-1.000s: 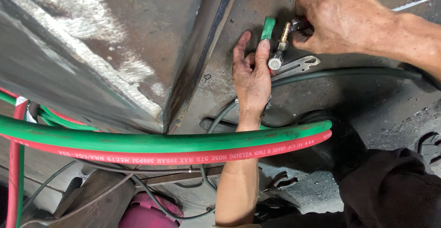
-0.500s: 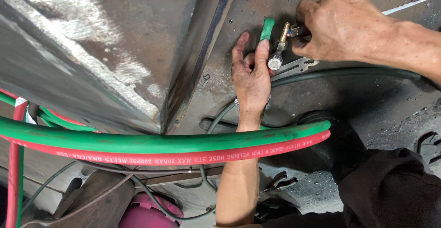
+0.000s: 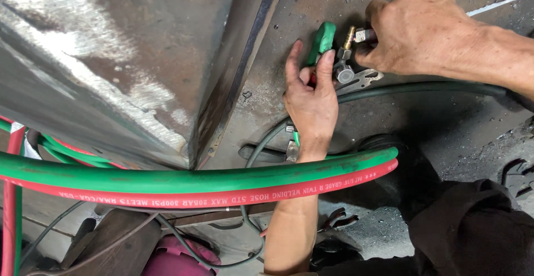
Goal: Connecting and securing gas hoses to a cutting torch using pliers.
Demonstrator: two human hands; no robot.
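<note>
My left hand (image 3: 311, 95) reaches up from below and grips the end of a green hose (image 3: 322, 38) next to a brass fitting (image 3: 346, 41) with a round metal cap (image 3: 345, 74). My right hand (image 3: 428, 34) comes in from the right with its fingers closed on the small metal end of that fitting. A flat metal wrench (image 3: 364, 80) lies just under the fitting on the dark steel floor. The fitting's far end is hidden under my right hand.
A joined green and red twin hose (image 3: 211, 181) crosses the view in front of my left forearm. A large rusty steel plate (image 3: 111, 53) slants at the left. A black hose (image 3: 428, 88) runs right. Pliers (image 3: 336, 220) and a pink cylinder (image 3: 175, 256) lie below.
My right hand has shifted slightly on the fitting. My left hand stays on the green hose end.
</note>
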